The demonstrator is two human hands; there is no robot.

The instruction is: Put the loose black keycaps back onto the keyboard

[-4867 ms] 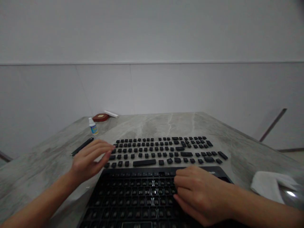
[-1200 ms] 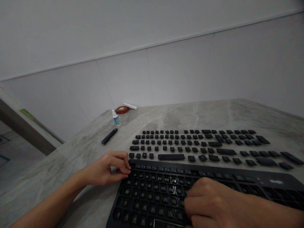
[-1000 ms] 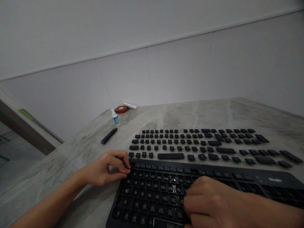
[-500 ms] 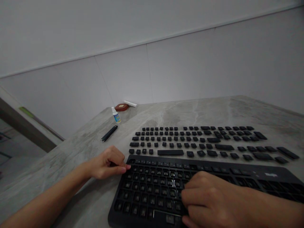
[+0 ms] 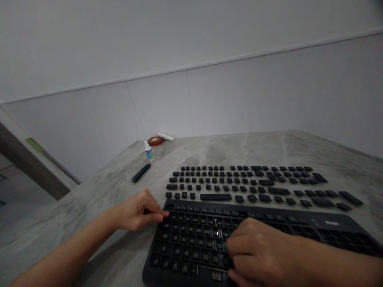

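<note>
Left hand (image 5: 143,212): wrist low, grip pinched closed at the keyboard's far left corner; contents cannot be told. Right hand (image 5: 260,252): knuckles up, fingers curled over the keys' sockets; grip hidden. One keyboard (image 5: 179,240) on bench (image 5: 224,150), long axis left-to-right; five rows of keycaps (image 5: 216,197) beyond; one bottle (image 5: 149,153).

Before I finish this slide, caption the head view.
Left hand and right hand at a black keyboard base, with loose keycaps in rows beyond it.
</note>
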